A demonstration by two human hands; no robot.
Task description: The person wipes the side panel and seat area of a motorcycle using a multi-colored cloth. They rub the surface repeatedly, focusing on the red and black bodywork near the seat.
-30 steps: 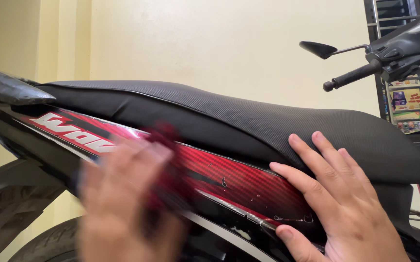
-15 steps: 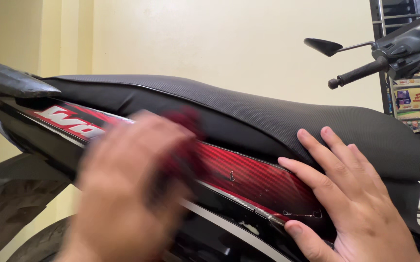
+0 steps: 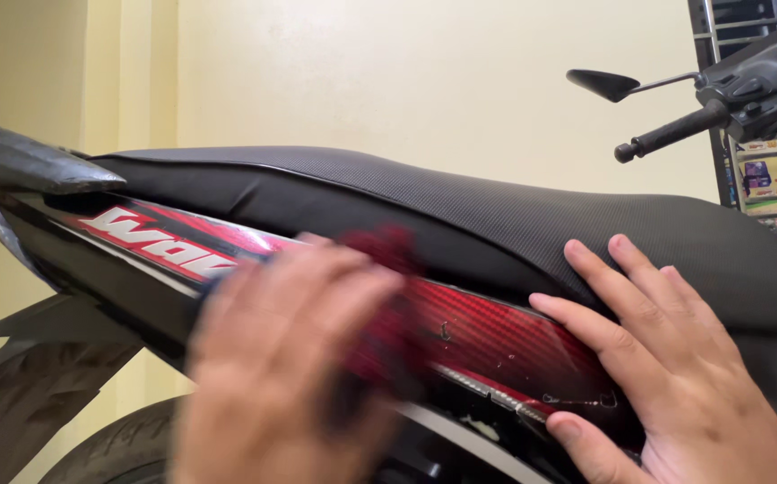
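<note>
A: Start with the big things. What fills the view?

B: A motorbike [image 3: 460,296] seen side-on against a pale yellow wall [image 3: 388,81]. Its long black seat [image 3: 496,211] runs across the top, with a glossy red side panel [image 3: 496,336] just beneath it, a black handlebar [image 3: 675,134] and a mirror [image 3: 602,83] at the upper right, and a tyre [image 3: 110,448] low on the left

A: And the hands?

B: The right hand [image 3: 675,385] lies flat, fingers spread, across the seam where seat meets red panel, thumb tucked under the panel's lower edge. It pinches nothing; it looks like a brace. The left hand [image 3: 272,367] is badly blurred, pressed toward the panel with a dark red cloth [image 3: 388,314] bunched at its fingertips. I cannot tell how tightly the fingers close on the cloth, only that it sits between hand and panel

A: So which step is this?

B: I'd judge it as wiping, with the cloth on the middle of the red panel, just left of the bracing hand

A: What does the next move call for?

B: Probably even pressure along the panel, and shifting the right hand off the patch it covers
</note>
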